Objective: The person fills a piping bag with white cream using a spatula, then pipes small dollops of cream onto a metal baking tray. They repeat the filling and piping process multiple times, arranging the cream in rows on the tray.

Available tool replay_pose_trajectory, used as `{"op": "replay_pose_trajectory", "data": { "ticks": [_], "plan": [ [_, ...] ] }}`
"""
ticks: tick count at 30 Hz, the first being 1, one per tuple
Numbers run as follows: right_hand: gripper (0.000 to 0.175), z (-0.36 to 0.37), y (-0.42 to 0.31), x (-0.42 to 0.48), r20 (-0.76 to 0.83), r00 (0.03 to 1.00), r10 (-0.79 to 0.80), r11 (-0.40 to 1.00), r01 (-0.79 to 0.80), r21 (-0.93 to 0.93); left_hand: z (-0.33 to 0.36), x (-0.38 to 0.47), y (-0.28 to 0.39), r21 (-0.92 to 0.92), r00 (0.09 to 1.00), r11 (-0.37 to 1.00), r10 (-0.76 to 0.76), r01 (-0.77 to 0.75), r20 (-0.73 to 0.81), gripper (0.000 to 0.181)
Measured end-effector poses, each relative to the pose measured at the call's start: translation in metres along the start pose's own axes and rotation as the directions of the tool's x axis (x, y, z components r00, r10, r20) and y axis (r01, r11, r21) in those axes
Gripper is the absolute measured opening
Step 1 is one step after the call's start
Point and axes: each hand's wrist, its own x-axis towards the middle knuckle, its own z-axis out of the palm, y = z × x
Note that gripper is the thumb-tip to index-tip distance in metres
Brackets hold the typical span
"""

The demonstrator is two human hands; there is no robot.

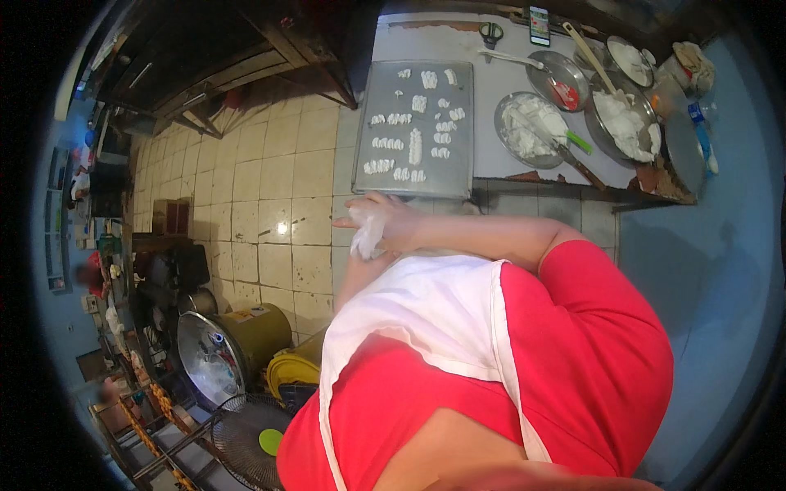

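My hands meet in front of my apron, just short of the near edge of a metal baking tray (pixel 362 123). A crumpled, translucent white sheet (pixel 369 233), plastic or cloth, is bunched between them. My right hand (pixel 400 222) reaches across from the right and grips it. My left hand (pixel 388 244) is mostly hidden behind the sheet and the other hand, so its grip is unclear. On the tray lie several rows of piped white cream (pixel 416 146), some ridged strips and some small dabs.
Right of the tray, the table holds a bowl of white cream (pixel 531 126) with a spatula (pixel 580 166), a deeper cream bowl (pixel 623 126), a bowl with red colouring (pixel 562 92), scissors (pixel 490 34) and a phone (pixel 539 27). A fan (pixel 252 439) and drums (pixel 261 328) stand lower left.
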Motion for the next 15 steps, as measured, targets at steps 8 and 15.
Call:
{"op": "replay_pose_trajectory", "data": {
  "ticks": [8,15],
  "plan": [
    [0.042,-0.012,-0.052,-0.001,0.149,0.980,-0.133,0.954,0.086,0.287,-0.022,-0.042,-0.034,-0.131,0.996,0.991,0.031,-0.043,-0.088,0.040],
    [0.043,-0.006,-0.072,0.004,0.053,0.958,-0.283,0.948,0.288,-0.138,-0.025,-0.053,-0.008,-0.317,0.984,0.939,0.089,-0.135,-0.155,0.043]
  ]
}}
